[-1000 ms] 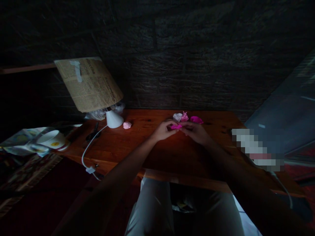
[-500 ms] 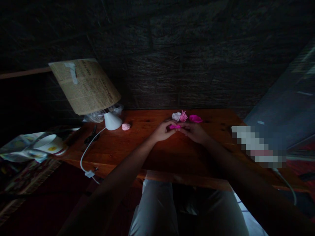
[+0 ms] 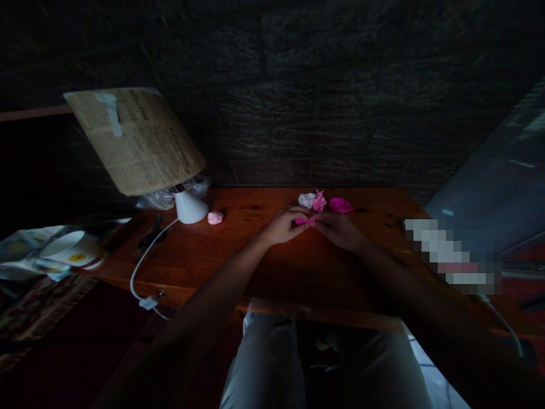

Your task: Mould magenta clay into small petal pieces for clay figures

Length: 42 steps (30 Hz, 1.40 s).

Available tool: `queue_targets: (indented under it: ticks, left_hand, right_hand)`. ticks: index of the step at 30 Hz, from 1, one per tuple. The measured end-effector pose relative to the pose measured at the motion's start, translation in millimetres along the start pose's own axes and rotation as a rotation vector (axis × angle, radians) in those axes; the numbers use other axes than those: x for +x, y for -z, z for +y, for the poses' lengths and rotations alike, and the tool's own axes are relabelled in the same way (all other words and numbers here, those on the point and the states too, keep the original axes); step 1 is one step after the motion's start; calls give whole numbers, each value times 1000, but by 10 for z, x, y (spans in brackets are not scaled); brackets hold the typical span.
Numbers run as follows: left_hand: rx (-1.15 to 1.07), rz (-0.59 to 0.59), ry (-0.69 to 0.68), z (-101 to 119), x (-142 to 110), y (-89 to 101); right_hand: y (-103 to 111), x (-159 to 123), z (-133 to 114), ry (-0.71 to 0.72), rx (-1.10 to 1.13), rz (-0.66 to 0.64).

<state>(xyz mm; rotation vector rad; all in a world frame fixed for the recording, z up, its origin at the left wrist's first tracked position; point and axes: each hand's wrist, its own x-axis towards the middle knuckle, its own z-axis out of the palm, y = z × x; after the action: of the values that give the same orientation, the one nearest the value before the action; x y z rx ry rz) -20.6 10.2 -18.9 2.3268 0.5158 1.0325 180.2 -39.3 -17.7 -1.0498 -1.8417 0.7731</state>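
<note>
Between both hands, above the wooden table, is a small bright magenta piece point(image 3: 303, 221), soft-looking like clay or crepe paper; I cannot tell which. My left hand point(image 3: 284, 226) pinches it from the left with thumb and fingers. From the right, the fingertips of my right hand point(image 3: 338, 228) are closed on its other end. Just beyond the hands lie a whitish crumpled lump point(image 3: 306, 200), a pink ruffled piece point(image 3: 319, 201) touching it, and a flat magenta piece point(image 3: 341, 205). A pale pink lump point(image 3: 215, 217) sits apart by the lamp.
A white lamp point(image 3: 191, 208) with a newsprint shade point(image 3: 140, 142) stands at the table's point(image 3: 238, 261) left, its cord hanging over the front edge. Dark scissors-like handles point(image 3: 152, 236) lie beside it. A white bowl point(image 3: 74, 249) is further left. A blurred-out object point(image 3: 453, 253) lies at right.
My view has shifted slightly, so the lamp and bowl appear further left. Both hands keep hold of the magenta piece, with only small finger movement.
</note>
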Motion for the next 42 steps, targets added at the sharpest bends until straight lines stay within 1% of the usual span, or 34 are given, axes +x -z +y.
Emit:
queue_targets:
  ticks: [2, 5, 10, 13, 16, 18, 20, 23, 26, 32, 36, 39, 42]
  left_hand:
    - [-2, -13, 16, 14, 9, 12]
    - [-20, -17, 47, 42, 29, 24]
    - [-5, 72, 121, 35, 38, -6]
    - [-37, 102, 154, -4, 15, -37]
    - [-87, 99, 147, -30, -6, -42]
    - [-68, 102, 146, -30, -11, -34]
    - [-42, 98, 147, -18, -10, -29]
    - [-52, 59, 154, 5, -6, -42]
    - [-93, 53, 167, 12, -7, -62]
    - [-49, 36, 149, -3, -16, -50]
    - [-29, 58, 146, 24, -19, -43]
    - [61, 41, 145, 71, -18, -30]
    - [158, 7, 139, 113, -19, -11]
  right_hand:
    - [-11, 13, -15, -28, 42, -1]
    - [-11, 30, -33, -77, 103, 40]
    - [2, 33, -48, -199, 167, 125]
    - [-5, 28, -53, -172, 163, 119]
    - [-23, 15, -45, -88, 90, 110]
    - [-35, 1, -32, -23, 42, 103]
    - [-42, -12, -21, 12, -7, 86]
    - [-37, -19, -27, 25, -135, 116]
    - [-21, -15, -59, 60, -259, 154]
    - [-15, -15, -103, 130, -375, 58]
    - [-36, -26, -133, 150, -518, 46]
    - [-48, -32, -152, 145, -655, 23]
    - [-48, -30, -149, 142, -708, -1]
